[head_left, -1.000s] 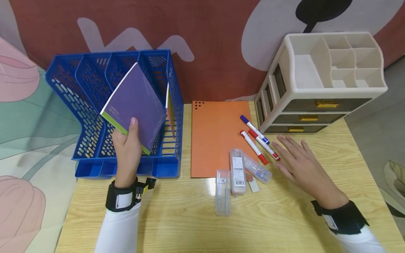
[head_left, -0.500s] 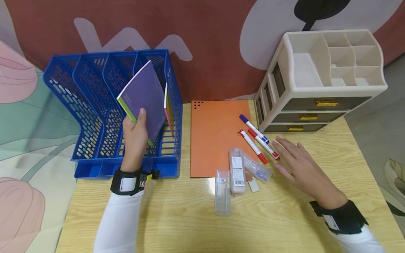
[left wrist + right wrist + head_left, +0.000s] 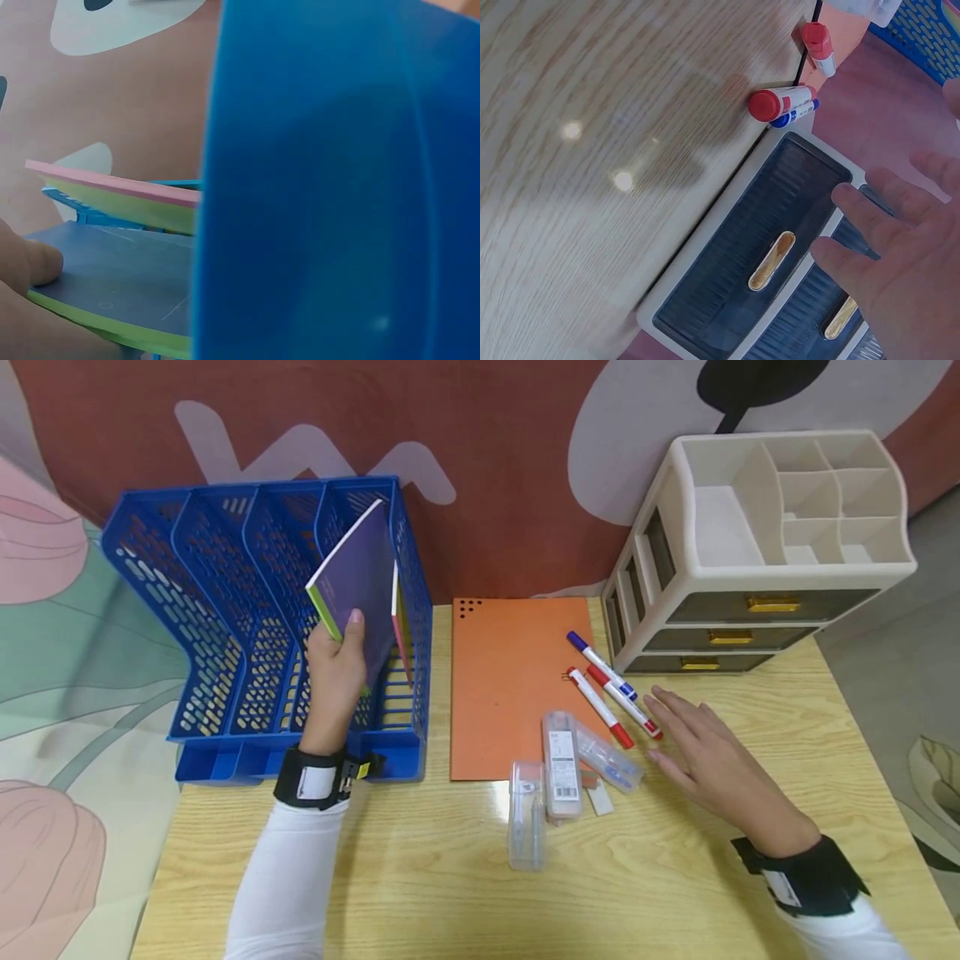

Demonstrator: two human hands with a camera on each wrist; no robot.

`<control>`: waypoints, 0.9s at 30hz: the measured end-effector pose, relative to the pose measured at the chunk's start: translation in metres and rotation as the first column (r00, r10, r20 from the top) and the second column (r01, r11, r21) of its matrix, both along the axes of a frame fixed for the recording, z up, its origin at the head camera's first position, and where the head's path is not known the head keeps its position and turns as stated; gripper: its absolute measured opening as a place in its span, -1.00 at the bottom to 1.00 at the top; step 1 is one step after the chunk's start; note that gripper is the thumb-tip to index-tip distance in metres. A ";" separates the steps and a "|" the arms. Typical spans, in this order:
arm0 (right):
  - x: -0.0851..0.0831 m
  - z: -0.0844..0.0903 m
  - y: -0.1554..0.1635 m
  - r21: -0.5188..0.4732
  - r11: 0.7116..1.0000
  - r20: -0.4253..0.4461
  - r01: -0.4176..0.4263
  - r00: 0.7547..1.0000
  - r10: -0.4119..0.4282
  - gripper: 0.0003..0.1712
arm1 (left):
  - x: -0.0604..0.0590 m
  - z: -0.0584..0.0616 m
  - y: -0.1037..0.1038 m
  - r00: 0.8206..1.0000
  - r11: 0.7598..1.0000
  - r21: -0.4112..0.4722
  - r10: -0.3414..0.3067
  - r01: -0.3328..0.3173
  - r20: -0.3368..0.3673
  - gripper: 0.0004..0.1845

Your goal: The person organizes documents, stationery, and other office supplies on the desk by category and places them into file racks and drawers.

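Note:
My left hand [image 3: 337,681] pinches a purple notebook [image 3: 352,572] by its green-edged side, thumb on the cover. The notebook leans upright inside the right part of a blue file rack [image 3: 217,745], beside a thinner pink-edged book [image 3: 402,618]. In the left wrist view, a blue wall of the rack fills the right half and hides part of both books. My right hand [image 3: 712,764] holds nothing; its fingers are spread above the table, near a red-capped marker [image 3: 626,702]. Another red marker [image 3: 600,706] and a blue marker [image 3: 602,666] lie alongside.
An orange board [image 3: 498,693] lies mid-table under the markers. Several clear plastic cases, one labelled case [image 3: 562,764] among them, overlap its front edge, with a white eraser-like block [image 3: 600,797] nearby. A white drawer organizer [image 3: 795,578] stands at the back right.
My left hand has moved right and slightly away from me, carrying the purple notebook toward the pink-edged book and turning it more edge-on. My right hand has stayed almost still.

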State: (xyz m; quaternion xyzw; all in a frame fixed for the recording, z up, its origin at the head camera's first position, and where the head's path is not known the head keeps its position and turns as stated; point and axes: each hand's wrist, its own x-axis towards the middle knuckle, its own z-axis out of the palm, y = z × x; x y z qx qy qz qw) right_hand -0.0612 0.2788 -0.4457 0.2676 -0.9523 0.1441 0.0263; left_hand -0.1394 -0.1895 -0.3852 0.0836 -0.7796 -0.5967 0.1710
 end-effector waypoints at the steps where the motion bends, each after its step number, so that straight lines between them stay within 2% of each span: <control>1: 0.000 0.000 0.000 -0.001 1.000 -0.002 -0.001 1.000 0.001 -0.01 | -0.001 -0.001 0.001 1.000 1.000 0.000 0.000 0.000 -0.004 -0.59; 6: 0.000 -0.002 0.000 0.006 1.000 0.005 0.005 1.000 -0.005 -0.03 | -0.007 -0.004 0.003 1.000 1.000 0.021 -0.020 0.020 -0.006 -0.58; 19: 0.002 -0.003 -0.002 -0.001 1.000 0.037 0.020 0.999 -0.020 -0.06 | -0.016 -0.012 0.010 0.990 0.992 0.065 -0.113 0.107 0.089 -0.46; 27: 0.003 -0.005 -0.001 -0.009 1.000 0.035 0.017 0.999 -0.016 -0.08 | -0.017 -0.023 0.013 0.967 0.967 0.138 -0.231 0.215 0.111 -0.47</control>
